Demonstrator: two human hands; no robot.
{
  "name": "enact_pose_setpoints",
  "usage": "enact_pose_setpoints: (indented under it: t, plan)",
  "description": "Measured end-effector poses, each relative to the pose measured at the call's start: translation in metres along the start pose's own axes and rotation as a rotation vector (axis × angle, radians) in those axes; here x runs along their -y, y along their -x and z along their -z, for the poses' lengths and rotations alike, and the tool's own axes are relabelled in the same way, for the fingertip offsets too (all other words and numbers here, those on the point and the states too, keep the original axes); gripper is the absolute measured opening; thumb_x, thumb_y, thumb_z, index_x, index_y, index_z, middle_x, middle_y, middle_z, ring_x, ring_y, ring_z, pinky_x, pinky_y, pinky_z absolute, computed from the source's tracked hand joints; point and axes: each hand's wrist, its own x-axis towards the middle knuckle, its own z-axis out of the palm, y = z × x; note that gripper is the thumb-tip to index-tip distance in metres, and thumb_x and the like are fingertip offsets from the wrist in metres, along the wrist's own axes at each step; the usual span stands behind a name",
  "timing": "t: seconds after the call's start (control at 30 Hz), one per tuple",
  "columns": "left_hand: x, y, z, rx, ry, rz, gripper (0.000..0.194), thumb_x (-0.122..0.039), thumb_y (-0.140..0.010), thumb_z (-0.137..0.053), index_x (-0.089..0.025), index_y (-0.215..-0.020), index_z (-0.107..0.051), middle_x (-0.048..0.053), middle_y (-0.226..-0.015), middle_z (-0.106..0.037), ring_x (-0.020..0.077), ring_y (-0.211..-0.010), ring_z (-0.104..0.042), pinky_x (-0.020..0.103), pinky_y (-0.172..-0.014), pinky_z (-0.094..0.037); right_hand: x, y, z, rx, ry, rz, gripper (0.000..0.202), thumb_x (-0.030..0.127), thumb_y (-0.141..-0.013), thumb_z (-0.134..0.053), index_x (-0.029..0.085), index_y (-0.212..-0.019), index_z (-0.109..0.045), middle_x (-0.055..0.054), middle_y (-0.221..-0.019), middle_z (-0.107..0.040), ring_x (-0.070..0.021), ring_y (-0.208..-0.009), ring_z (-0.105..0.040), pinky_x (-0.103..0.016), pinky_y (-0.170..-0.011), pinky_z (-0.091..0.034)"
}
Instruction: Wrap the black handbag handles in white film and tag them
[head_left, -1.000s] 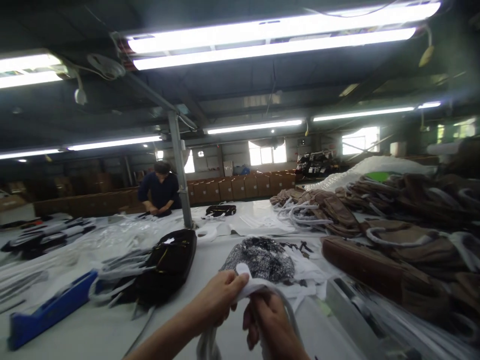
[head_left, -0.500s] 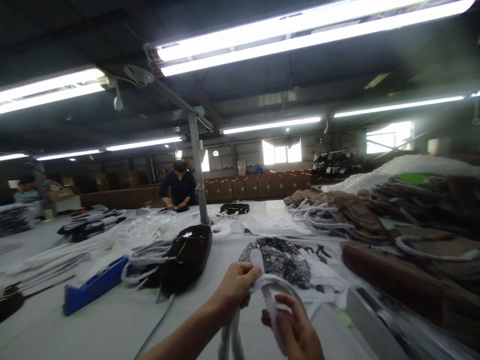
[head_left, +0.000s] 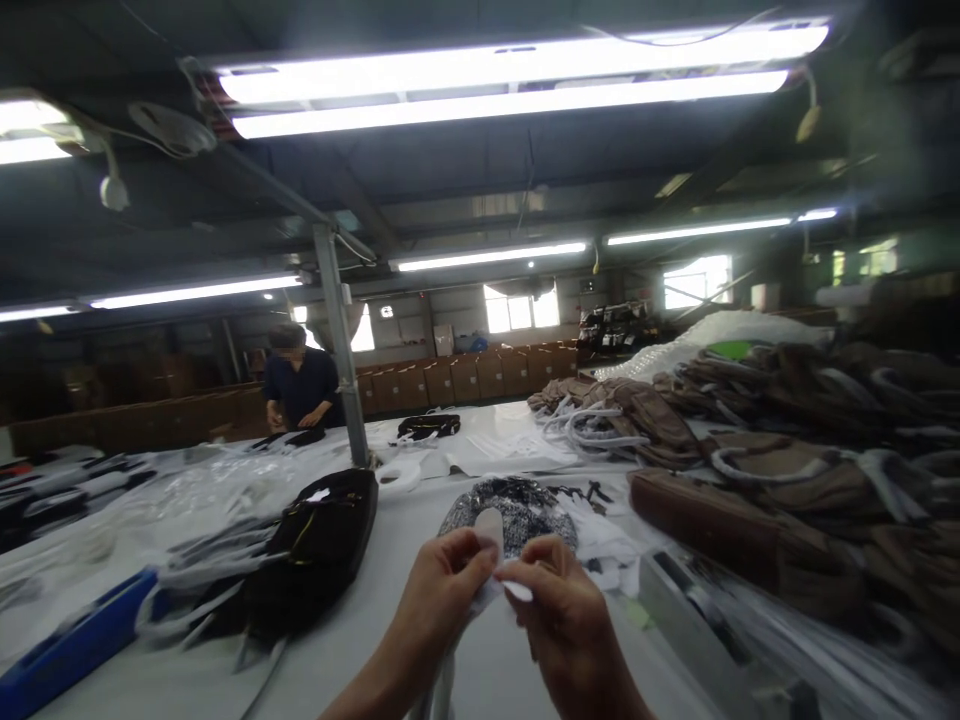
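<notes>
My left hand [head_left: 442,580] pinches a white strip [head_left: 490,526] between thumb and fingers, its rounded end standing up above the thumb. Close beside it, my right hand [head_left: 566,605] is closed on a small white flap [head_left: 517,591] of what looks like the same wrapping. A pale, wrapped strap [head_left: 444,685] hangs below my left hand; its upper part is hidden by the fingers. Just behind both hands lies a speckled grey-and-black heap [head_left: 461,510] partly under clear plastic.
On the left lie a black bag [head_left: 330,540] with wrapped straps and a blue holder [head_left: 82,625]. A grey metal dispenser [head_left: 690,625] and piled brown bags [head_left: 720,520] fill the right. A post [head_left: 341,350] rises from the table; a co-worker [head_left: 300,385] stands beyond.
My right hand has come up and in towards my left, from the strip's loop to its small flap. The view has turned right. The co-worker's hands have moved apart.
</notes>
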Motion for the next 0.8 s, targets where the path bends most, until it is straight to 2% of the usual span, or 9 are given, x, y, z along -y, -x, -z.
enact_pose_setpoints:
  t: [0.03, 0.13, 0.2, 0.37, 0.57, 0.67, 0.8]
  plan:
    - [0.0, 0.001, -0.002, -0.023, 0.013, -0.021, 0.021, -0.031, -0.067, -0.071, -0.013, -0.071, -0.061, -0.002, -0.057, -0.057, 0.0062, -0.047, -0.044, 0.017, -0.044, -0.032, 0.004, -0.004, -0.002, -0.008, -0.046, -0.054, 0.027, 0.041, -0.084, -0.058, 0.017, -0.092, -0.07, -0.008, -0.088, -0.06, -0.0094, -0.051, -0.055, -0.018, -0.039, -0.043]
    - [0.0, 0.002, -0.008, -0.069, 0.099, -0.098, 0.026, -0.034, -0.068, -0.07, -0.014, -0.081, -0.06, -0.001, -0.059, -0.059, 0.008, -0.045, -0.045, 0.02, -0.045, -0.038, 0.01, -0.014, -0.009, -0.034, -0.237, -0.241, 0.033, 0.045, -0.081, -0.063, 0.013, -0.091, -0.066, -0.006, -0.07, -0.064, -0.0123, -0.053, -0.059, -0.022, -0.048, -0.05]
    - [0.001, 0.003, -0.012, -0.087, 0.15, -0.128, 0.029, -0.039, -0.072, -0.068, -0.014, -0.085, -0.059, -0.001, -0.058, -0.058, 0.0082, -0.043, -0.045, 0.022, -0.042, -0.039, 0.009, -0.018, -0.012, -0.075, -0.297, -0.293, 0.035, 0.046, -0.079, -0.066, 0.012, -0.088, -0.064, -0.004, -0.064, -0.064, -0.0138, -0.054, -0.06, -0.024, -0.052, -0.052]
    - [0.003, 0.008, -0.022, -0.167, 0.226, -0.112, 0.03, -0.042, -0.076, -0.065, -0.018, -0.088, -0.052, -0.005, -0.05, -0.056, 0.0115, -0.039, -0.05, 0.022, -0.039, -0.041, -0.001, -0.021, -0.01, -0.095, -0.206, -0.317, 0.042, 0.053, -0.078, -0.064, 0.01, -0.077, -0.063, -0.002, -0.054, -0.061, -0.0111, -0.044, -0.055, -0.02, -0.041, -0.043]
    - [0.008, 0.008, -0.03, -0.157, 0.258, -0.098, 0.032, -0.046, -0.075, -0.065, -0.02, -0.086, -0.049, -0.005, -0.051, -0.058, 0.0129, -0.04, -0.052, 0.022, -0.038, -0.041, -0.008, -0.026, -0.006, -0.125, -0.136, -0.408, 0.049, 0.059, -0.071, -0.066, 0.012, -0.064, -0.058, 0.001, -0.043, -0.054, -0.0091, -0.033, -0.048, -0.017, -0.03, -0.032]
    - [0.013, 0.009, -0.031, -0.176, 0.14, -0.139, 0.03, -0.047, -0.077, -0.062, -0.02, -0.084, -0.05, -0.004, -0.052, -0.057, 0.0107, -0.042, -0.05, 0.02, -0.04, -0.038, -0.009, -0.029, -0.006, -0.135, -0.113, -0.451, 0.046, 0.056, -0.071, -0.066, 0.013, -0.061, -0.056, 0.003, -0.038, -0.05, -0.0082, -0.03, -0.045, -0.016, -0.029, -0.029]
    - [0.016, 0.018, -0.034, -0.28, -0.201, -0.258, 0.023, -0.04, -0.084, -0.053, -0.019, -0.076, -0.056, -0.004, -0.051, -0.053, 0.0093, -0.045, -0.045, 0.019, -0.043, -0.034, -0.007, -0.027, -0.005, -0.141, -0.111, -0.511, 0.037, 0.043, -0.067, -0.069, 0.016, -0.052, -0.05, 0.005, -0.036, -0.047, -0.0062, -0.027, -0.04, -0.016, -0.028, -0.026]
